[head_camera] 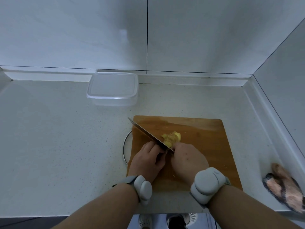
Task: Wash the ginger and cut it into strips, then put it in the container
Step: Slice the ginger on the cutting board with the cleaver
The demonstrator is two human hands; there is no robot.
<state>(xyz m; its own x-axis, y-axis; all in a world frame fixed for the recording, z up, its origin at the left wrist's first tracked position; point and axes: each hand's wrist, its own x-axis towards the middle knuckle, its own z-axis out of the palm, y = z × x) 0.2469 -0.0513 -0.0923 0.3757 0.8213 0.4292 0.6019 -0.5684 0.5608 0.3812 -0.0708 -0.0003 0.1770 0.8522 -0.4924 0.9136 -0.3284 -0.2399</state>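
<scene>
At frame centre, your left hand grips the knife while your right hand pins the ginger on the cutting board; slicing into strips seems underway, container waiting upper centre.

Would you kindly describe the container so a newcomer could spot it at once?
On the pale countertop, look beyond the wooden cutting board toward the back wall. There sits the container, a clear rectangular plastic box, the only see-through item there.

bare forearms, no sleeves. each wrist carries a pale grey, rounded, two-lobed plastic device on a grey strap.
</scene>
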